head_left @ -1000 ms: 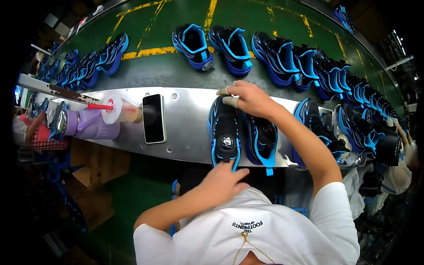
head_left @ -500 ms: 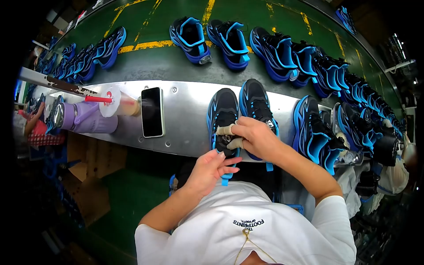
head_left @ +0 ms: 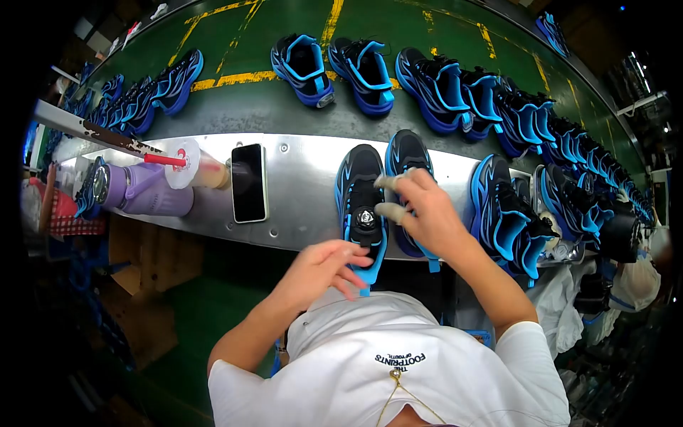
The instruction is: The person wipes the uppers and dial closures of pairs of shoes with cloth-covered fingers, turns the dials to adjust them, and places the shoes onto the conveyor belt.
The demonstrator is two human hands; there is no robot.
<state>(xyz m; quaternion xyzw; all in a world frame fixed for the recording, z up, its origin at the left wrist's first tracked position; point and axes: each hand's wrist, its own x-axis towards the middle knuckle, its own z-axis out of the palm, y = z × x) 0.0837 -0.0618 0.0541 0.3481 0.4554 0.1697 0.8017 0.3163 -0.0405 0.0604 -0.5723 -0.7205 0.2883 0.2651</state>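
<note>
A black and blue sneaker (head_left: 361, 178) lies toe-away on the metal ledge in front of me, with a round dial (head_left: 366, 219) on its tongue. My left hand (head_left: 324, 267) is at the sneaker's heel opening, fingers loosely apart; whether they touch the collar I cannot tell. Beside it stands a second sneaker (head_left: 407, 151), partly hidden by my right hand (head_left: 427, 213). That hand hovers over the second sneaker's laces and dial area, its thumb and forefinger apart and wrapped in beige coverings. Nothing shows between its fingers.
A phone (head_left: 248, 183), a drink cup (head_left: 206, 169) and a purple flask (head_left: 158, 191) stand on the metal ledge (head_left: 302, 171) at left. More sneakers (head_left: 498, 203) sit at right. Rows of sneakers (head_left: 434, 89) line the green conveyor (head_left: 249, 43) beyond. A metal bar (head_left: 92, 129) juts in from the left.
My right hand has let go of the first sneaker's dial and moved right, uncovering the dial. My left hand has shifted slightly left and down, away from the tongue.
</note>
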